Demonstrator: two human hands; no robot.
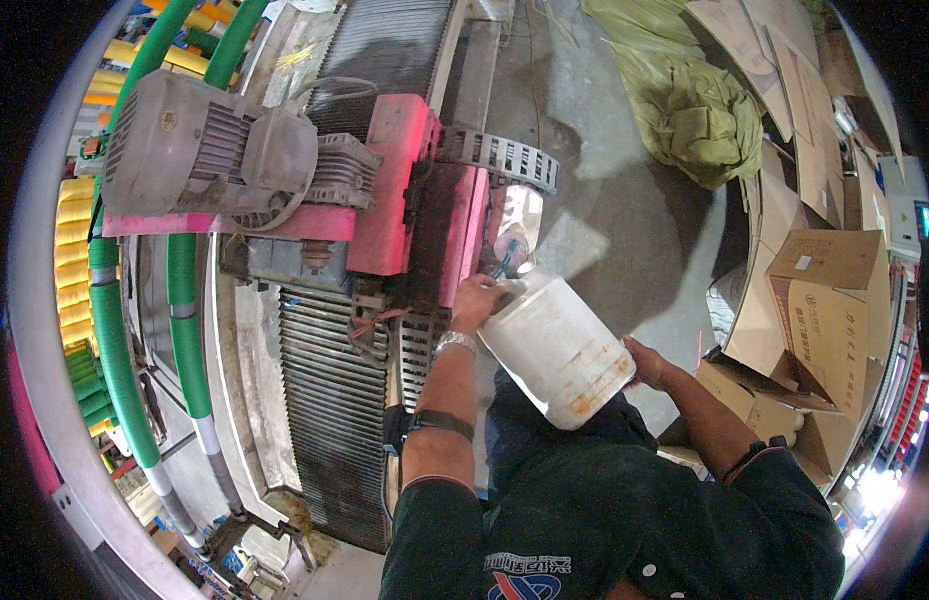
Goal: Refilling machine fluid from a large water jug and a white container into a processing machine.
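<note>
A white plastic jerrycan (547, 345) with brown stains near its base lies tilted in front of me, its top toward the machine. My left hand (475, 303) is closed at its top end, where the handle seems to be; the fingers are partly hidden. With my right hand (647, 362) I hold the jerrycan's bottom end from the right side. Just beyond the top is a small clear round container (511, 246) on the machine, with a thin blue-green piece by it. Whether liquid flows there I cannot make out.
A pink-painted machine (390, 190) carrying a grey motor (210, 150) spans a ribbed track (335, 410) on my left. Green hoses (113, 340) run beyond it. Opened cardboard boxes (820, 310) stand at right, and an olive-green sheet (700, 120) lies crumpled on the floor ahead.
</note>
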